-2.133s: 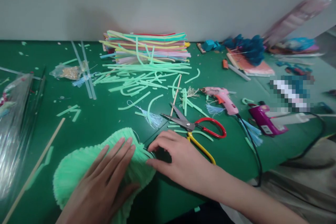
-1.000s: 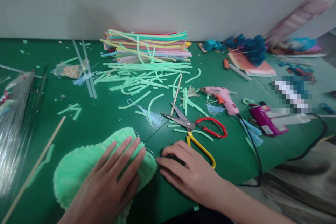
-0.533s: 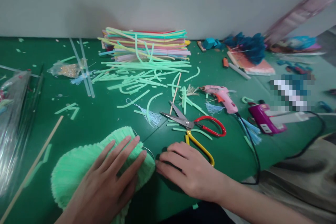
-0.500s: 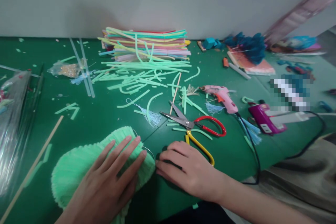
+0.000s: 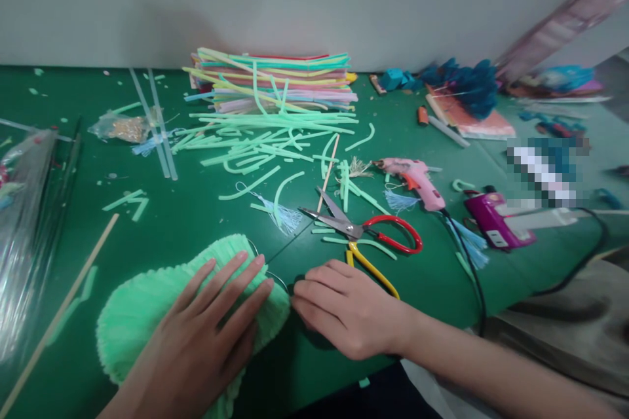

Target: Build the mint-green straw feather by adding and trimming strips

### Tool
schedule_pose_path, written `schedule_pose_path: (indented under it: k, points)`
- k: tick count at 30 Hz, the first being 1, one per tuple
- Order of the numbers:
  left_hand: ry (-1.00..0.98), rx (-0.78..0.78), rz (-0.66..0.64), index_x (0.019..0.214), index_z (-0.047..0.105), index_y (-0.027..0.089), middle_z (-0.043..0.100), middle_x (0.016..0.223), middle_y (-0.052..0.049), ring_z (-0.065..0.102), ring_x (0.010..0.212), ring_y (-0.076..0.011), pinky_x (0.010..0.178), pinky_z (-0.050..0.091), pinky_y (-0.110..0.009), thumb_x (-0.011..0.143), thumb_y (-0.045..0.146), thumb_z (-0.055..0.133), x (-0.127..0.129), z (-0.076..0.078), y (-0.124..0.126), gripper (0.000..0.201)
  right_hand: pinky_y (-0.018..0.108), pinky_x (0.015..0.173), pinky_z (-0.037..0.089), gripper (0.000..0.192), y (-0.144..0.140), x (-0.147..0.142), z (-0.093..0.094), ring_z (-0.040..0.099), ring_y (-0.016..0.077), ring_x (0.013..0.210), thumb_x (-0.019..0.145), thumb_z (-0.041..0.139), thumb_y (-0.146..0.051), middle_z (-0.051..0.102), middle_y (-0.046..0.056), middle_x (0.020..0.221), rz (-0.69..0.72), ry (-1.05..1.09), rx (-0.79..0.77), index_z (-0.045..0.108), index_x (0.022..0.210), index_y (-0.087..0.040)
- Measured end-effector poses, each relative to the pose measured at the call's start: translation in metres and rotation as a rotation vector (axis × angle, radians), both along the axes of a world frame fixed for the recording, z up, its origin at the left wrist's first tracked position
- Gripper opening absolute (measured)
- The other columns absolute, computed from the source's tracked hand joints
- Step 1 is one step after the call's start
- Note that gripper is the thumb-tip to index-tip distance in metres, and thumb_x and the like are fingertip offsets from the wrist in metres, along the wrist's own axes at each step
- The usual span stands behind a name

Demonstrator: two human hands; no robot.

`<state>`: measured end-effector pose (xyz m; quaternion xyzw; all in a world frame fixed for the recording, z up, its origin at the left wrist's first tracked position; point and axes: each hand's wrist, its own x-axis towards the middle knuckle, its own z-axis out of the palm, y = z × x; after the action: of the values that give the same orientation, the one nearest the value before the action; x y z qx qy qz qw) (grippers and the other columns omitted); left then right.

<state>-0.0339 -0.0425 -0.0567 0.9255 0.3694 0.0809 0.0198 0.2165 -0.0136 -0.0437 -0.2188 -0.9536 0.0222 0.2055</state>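
My left hand (image 5: 209, 308) lies flat with fingers spread on a fuzzy mint-green piece made of pipe cleaners in rows (image 5: 132, 314). The piece is broad at the left and has a lobe by my fingertips. From its right edge bows a thin metal wire (image 5: 279, 280). Close to the wire's curve is my right hand (image 5: 339, 308), its fingers curled and pressed together; what they pinch, if anything, is hidden. Just beyond that hand, scissors (image 5: 351, 230) with one red and one yellow handle rest with blades apart.
Loose green pipe-cleaner pieces (image 5: 265, 144) lie before a stack of coloured pipe cleaners (image 5: 280, 82) by the wall. To the right are a pink glue gun (image 5: 417, 183) with a black cord and a purple device (image 5: 496, 219). A wooden stick (image 5: 63, 308) and clear plastic packaging (image 5: 24, 242) are at left.
My right hand has shifted slightly, its fingers a little more bunched beside the wire. The left hand still presses on the green piece. The scissors have stayed put.
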Motion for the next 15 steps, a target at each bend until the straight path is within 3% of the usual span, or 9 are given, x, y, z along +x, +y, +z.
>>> schedule_pose_path:
  k: [4,7,15]
  points:
    - [-0.002,-0.009,0.003,0.139,0.046,0.013,0.045,0.150,-0.010,0.029,0.143,-0.0286,0.116,0.019,-0.046,0.087,0.024,0.055,0.001,0.001,0.001,0.054,0.032,0.065,0.045,0.018,0.009,0.001,0.002,0.059,0.0179,0.084,0.091,0.052,-0.012,0.069,0.007,0.091,0.138,-0.048,0.021,0.068,0.083,-0.010]
    - [-0.053,-0.026,0.021,0.133,0.054,0.017,0.048,0.147,-0.008,0.035,0.140,-0.0292,0.115,0.022,-0.048,0.088,0.022,0.055,0.004,0.002,0.000,0.046,0.031,0.066,0.045,0.020,0.014,0.002,0.006,0.059,0.0174,0.086,0.092,0.048,-0.011,0.068,0.008,0.096,0.184,-0.043,-0.001,0.068,0.089,-0.008]
    - [-0.142,-0.007,0.069,0.126,0.061,0.017,0.055,0.142,-0.008,0.043,0.135,-0.0288,0.114,0.025,-0.045,0.091,0.025,0.054,0.010,0.003,-0.002,0.037,0.029,0.069,0.041,0.028,0.019,-0.007,0.007,0.054,0.0149,0.080,0.098,0.039,-0.015,0.063,0.005,0.084,0.093,-0.092,-0.237,0.065,0.087,-0.012]
